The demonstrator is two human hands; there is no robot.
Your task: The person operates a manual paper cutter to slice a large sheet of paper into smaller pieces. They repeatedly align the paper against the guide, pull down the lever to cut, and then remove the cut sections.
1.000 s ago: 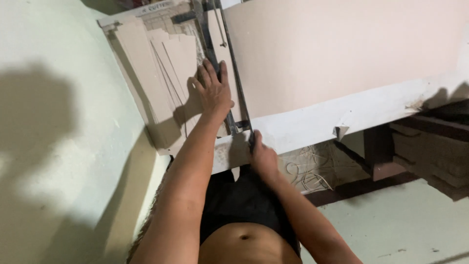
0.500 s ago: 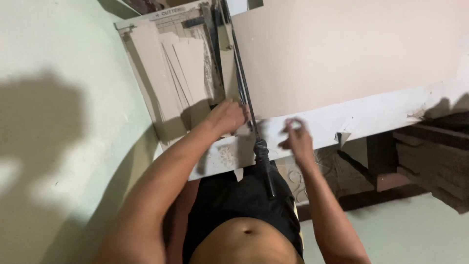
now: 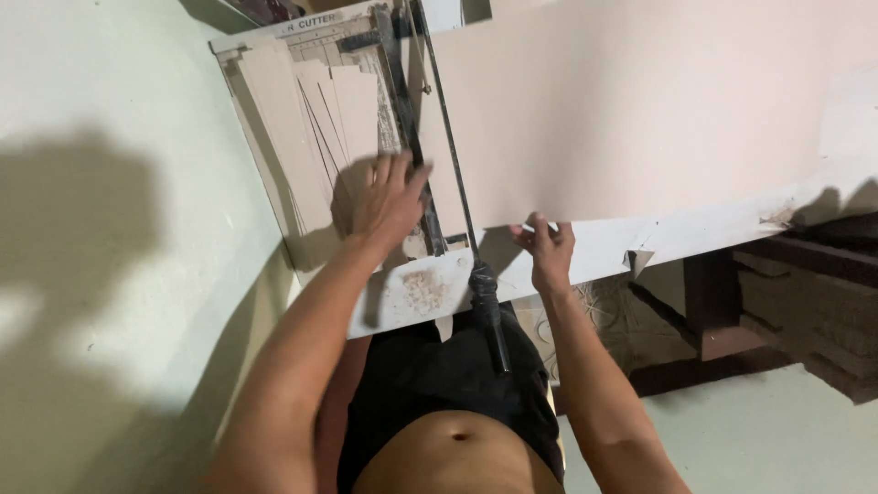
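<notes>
1. The left hand (image 3: 389, 197) is lying flat, fingers spread, pressing down on the stack of cut beige strips (image 3: 315, 128) on the bed of the paper cutter (image 3: 402, 293); its grip is open, closed on nothing.
2. The fingertips of that hand are touching the black clamp bar (image 3: 402, 110), which is running along the cutter's right edge.
3. The right hand (image 3: 546, 249) is pinching the near edge of the large beige cardboard sheet (image 3: 631, 110), fingers curled over the edge close to its near left corner.
4. The sheet is lying across the white surface (image 3: 713, 233), reaching from the blade line towards the surface's right end.
5. The cutter's blade arm (image 3: 448, 165) is lying down along the sheet's left edge, and its black handle (image 3: 489, 316) is sticking out over the near edge of the surface, between the two forearms, with neither hand on it.
</notes>
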